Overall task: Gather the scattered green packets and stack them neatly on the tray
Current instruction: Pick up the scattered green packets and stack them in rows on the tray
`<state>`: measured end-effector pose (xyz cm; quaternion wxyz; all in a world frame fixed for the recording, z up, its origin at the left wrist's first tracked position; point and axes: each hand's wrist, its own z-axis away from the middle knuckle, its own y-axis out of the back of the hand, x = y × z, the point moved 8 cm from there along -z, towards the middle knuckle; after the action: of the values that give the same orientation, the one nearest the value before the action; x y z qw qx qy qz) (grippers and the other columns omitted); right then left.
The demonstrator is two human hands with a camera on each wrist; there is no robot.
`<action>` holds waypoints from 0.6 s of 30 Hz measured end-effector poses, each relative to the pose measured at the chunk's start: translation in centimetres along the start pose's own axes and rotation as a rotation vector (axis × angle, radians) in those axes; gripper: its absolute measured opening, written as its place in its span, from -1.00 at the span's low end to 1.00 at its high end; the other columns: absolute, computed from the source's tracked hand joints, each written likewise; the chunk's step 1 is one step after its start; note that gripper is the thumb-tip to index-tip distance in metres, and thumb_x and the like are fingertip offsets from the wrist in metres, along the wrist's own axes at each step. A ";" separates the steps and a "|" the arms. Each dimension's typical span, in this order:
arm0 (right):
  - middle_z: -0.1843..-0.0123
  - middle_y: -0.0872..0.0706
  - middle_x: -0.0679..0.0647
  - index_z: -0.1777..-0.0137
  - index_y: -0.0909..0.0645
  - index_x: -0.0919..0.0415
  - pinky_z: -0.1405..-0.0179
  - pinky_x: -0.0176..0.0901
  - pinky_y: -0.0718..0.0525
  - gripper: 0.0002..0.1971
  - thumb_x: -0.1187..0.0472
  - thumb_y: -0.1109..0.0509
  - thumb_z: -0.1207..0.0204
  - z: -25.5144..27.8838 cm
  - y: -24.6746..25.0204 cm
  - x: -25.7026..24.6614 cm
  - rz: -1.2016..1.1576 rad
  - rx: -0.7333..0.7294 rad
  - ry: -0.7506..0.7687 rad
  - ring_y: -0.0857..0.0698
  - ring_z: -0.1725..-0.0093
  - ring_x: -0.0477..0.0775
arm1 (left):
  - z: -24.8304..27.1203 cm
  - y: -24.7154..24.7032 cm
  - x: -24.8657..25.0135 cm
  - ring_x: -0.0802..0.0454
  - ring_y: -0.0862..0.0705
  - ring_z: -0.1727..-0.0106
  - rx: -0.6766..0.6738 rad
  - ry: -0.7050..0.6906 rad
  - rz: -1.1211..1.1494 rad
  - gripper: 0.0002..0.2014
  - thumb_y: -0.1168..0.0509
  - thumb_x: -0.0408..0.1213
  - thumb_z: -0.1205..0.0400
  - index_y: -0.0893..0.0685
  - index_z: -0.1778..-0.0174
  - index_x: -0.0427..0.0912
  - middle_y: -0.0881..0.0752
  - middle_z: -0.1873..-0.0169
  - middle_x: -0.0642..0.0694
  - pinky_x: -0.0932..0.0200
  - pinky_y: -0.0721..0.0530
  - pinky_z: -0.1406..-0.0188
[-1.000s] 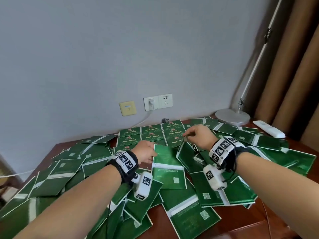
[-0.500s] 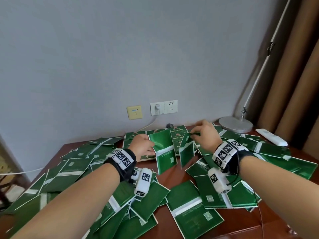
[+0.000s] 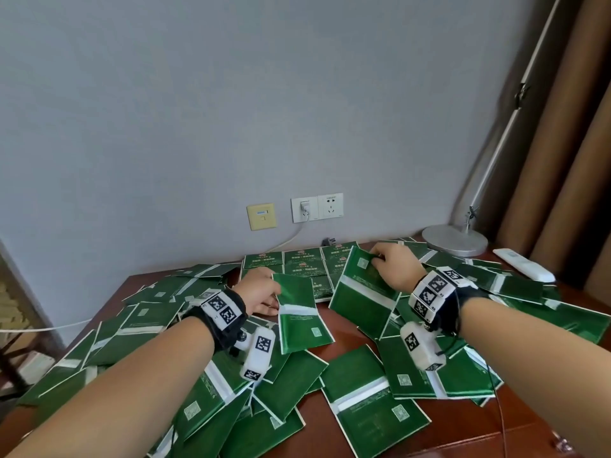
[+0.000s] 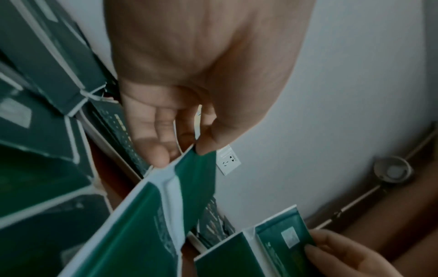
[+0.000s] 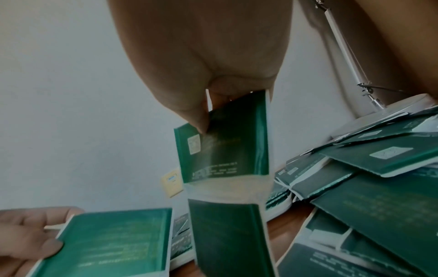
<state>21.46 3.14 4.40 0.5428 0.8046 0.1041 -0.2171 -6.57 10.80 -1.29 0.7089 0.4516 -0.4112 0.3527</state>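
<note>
Green packets with white bands lie scattered over the brown table (image 3: 344, 328). My left hand (image 3: 276, 300) pinches one packet (image 3: 299, 320) by its top edge, lifted and hanging down; the left wrist view shows thumb and fingers (image 4: 187, 151) gripping that packet (image 4: 147, 224). My right hand (image 3: 377, 259) holds a second packet (image 3: 363, 292) upright by its upper corner, seen in the right wrist view as the thumb (image 5: 201, 120) pressing on the packet (image 5: 225, 150). Behind both hands, neat rows of packets (image 3: 297, 262) lie by the wall. No tray shows under them.
Loose packets cover the table's left side (image 3: 132, 325), right side (image 3: 529, 292) and front (image 3: 373, 404). A lamp base (image 3: 454, 239) and a white remote (image 3: 525, 269) sit at the back right. Wall sockets (image 3: 317, 208) with a plugged cable are behind; curtains hang right.
Both hands have lifted their packets off the pile and carried them back toward the rows by the wall. The right packet has swung upright, its face toward me.
</note>
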 end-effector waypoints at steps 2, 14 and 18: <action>-0.14 -0.78 0.15 -0.20 -0.71 0.14 -0.14 -0.08 -0.64 -0.75 0.25 -0.31 -0.59 0.3 -0.8 -0.4 0.026 -0.034 0.002 -0.72 -0.12 0.20 | 0.1 0.6 0.2 -0.02 -0.64 0.32 0.051 -0.073 -0.185 -0.62 -0.27 -0.55 -0.61 -0.53 -0.35 -0.29 -0.64 0.07 -0.21 0.11 -0.75 0.43; 0.03 -0.83 -0.10 -0.02 -0.82 0.02 -0.11 -0.13 -0.73 -0.83 0.08 -0.52 -0.47 2.9 -5.3 -2.4 0.049 -0.469 0.098 -0.76 0.06 -0.11 | 1.5 -1.2 0.3 0.08 -0.70 -0.10 -0.121 -0.198 -0.644 -0.60 -0.15 -0.65 -0.62 -0.82 0.10 -0.14 -0.75 -0.07 -0.04 0.24 -0.66 -0.11; 0.03 -0.83 -0.08 -0.08 -0.80 0.08 -0.10 -0.11 -0.74 -0.68 -0.11 -0.49 -0.47 3.3 -6.3 -0.7 0.070 -0.540 0.036 -0.77 0.05 -0.10 | 1.1 -1.4 0.2 0.02 -0.65 -0.27 -0.079 -0.209 -0.713 -0.61 -0.14 -0.58 -0.62 -0.83 0.10 -0.13 -0.72 -0.21 -0.03 0.20 -0.52 -0.29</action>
<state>17.52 2.59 -1.58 0.7429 0.6377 0.1399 -0.1480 -5.60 9.30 -1.28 0.7583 0.5722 -0.3118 0.0195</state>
